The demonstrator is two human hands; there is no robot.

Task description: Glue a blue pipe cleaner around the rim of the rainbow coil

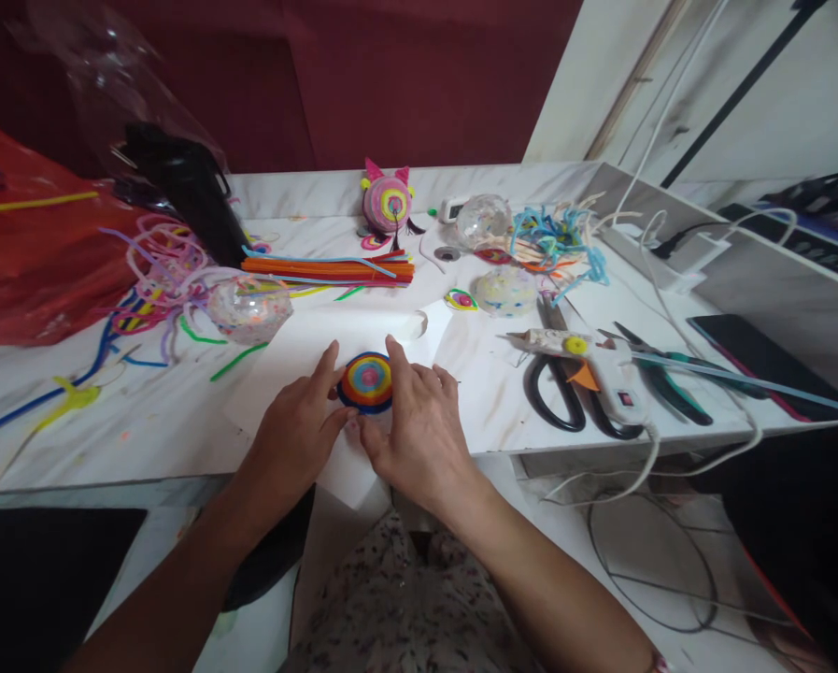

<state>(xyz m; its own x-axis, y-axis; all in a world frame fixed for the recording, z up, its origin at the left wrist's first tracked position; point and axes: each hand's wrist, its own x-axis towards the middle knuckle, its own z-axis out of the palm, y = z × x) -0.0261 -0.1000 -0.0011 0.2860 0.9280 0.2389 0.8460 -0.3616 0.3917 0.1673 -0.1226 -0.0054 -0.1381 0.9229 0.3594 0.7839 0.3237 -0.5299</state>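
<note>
A round coil disc [368, 382], wound in rings of blue, orange, yellow, red and pink, is between my hands over white paper [292, 346]. My left hand [299, 411] has its thumb and fingers at the disc's left and lower edge. On the opposite side, my right hand [422, 425] holds the right rim, its index finger reaching up along it and its thumb near the bottom. The underside of the disc is hidden. Beyond the paper lies a bundle of orange and blue pipe cleaners [327, 269].
A glue gun [604, 369], black-handled scissors [559, 393] and pliers [671, 383] lie to the right. Clear domes [250, 307], tangled pipe cleaners [559, 238] and a pink coiled cat-eared figure [388, 201] are further back. A red bag [40, 252] stands left.
</note>
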